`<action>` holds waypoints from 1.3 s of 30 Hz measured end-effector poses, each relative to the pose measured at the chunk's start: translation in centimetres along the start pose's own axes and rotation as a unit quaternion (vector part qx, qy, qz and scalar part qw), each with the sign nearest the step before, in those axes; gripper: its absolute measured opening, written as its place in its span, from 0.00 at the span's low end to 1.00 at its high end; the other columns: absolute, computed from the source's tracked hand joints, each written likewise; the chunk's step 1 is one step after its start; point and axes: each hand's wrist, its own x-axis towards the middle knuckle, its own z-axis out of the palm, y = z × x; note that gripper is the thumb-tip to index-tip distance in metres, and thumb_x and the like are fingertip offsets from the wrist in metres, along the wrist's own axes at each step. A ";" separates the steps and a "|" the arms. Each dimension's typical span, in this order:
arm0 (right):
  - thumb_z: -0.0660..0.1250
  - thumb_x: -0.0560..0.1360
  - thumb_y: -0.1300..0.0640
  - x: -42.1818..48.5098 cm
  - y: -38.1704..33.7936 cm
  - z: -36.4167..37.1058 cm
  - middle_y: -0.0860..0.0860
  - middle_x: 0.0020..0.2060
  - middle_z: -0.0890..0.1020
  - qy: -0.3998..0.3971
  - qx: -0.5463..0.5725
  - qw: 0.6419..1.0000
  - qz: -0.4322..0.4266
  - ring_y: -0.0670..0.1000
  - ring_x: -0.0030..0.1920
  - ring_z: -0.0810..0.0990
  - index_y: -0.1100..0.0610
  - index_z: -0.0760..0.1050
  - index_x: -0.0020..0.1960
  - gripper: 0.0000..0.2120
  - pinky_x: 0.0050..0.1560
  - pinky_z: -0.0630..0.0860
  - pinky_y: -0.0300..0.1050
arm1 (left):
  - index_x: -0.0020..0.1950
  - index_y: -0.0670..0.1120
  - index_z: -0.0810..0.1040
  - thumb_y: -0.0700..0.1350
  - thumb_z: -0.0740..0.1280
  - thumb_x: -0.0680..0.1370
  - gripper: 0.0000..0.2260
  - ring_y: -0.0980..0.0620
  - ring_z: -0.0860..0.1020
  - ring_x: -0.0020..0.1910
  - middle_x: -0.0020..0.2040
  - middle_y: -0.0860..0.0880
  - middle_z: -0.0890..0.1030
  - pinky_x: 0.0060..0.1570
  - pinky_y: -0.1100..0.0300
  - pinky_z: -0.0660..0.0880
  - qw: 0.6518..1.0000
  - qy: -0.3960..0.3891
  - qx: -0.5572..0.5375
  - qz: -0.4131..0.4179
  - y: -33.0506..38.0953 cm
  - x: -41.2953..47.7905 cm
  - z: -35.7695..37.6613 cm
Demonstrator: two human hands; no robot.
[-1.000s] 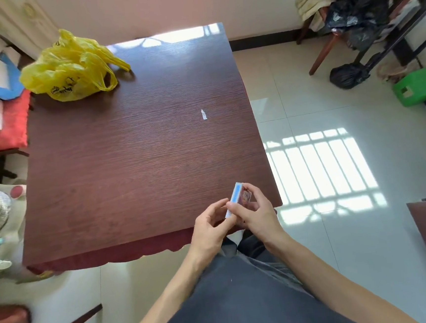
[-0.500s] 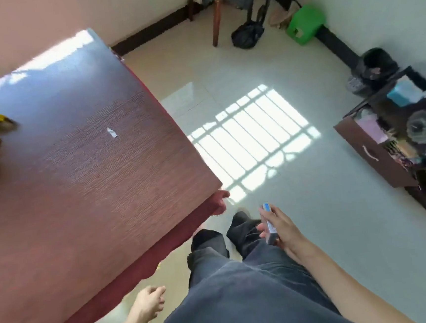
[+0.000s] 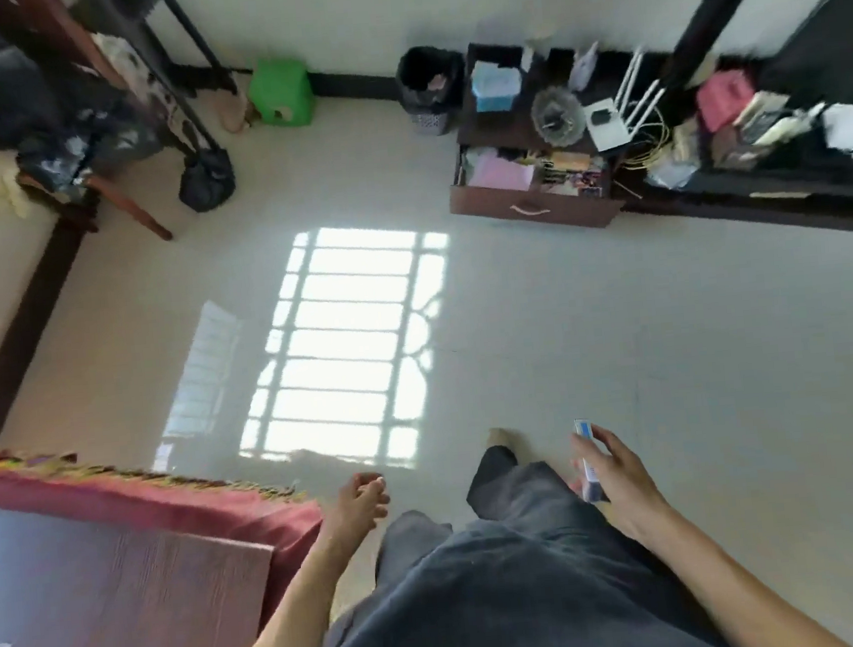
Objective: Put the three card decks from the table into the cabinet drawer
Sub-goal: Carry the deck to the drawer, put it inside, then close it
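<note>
My right hand grips a card deck, a slim box with a blue and white edge, held upright at my right side. My left hand hangs beside the table corner with fingers loosely curled and nothing in it. Across the floor at the upper right, the brown cabinet drawer stands pulled out, with pink paper and small items inside. The dark wooden table is at the lower left; no other decks show on its visible part.
A low dark cabinet with a router, boxes and clutter runs along the right wall. A black bin and green stool stand at the far wall. Chairs with dark bags fill the upper left. Pale tiled floor lies between me and the drawer.
I have turned away from the table toward the cabinet. The deck passed from both hands to the right hand alone, and the left hand dropped to my side.
</note>
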 end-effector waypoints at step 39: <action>0.65 0.81 0.41 32.0 -38.5 -16.1 0.44 0.56 0.81 0.100 0.236 0.966 0.029 0.58 0.53 0.87 0.38 0.78 0.56 0.06 0.55 0.83 0.52 | 0.63 0.40 0.77 0.44 0.64 0.82 0.12 0.47 0.78 0.37 0.45 0.42 0.82 0.37 0.58 0.71 0.973 -0.108 0.200 0.025 59.1 28.8 11.0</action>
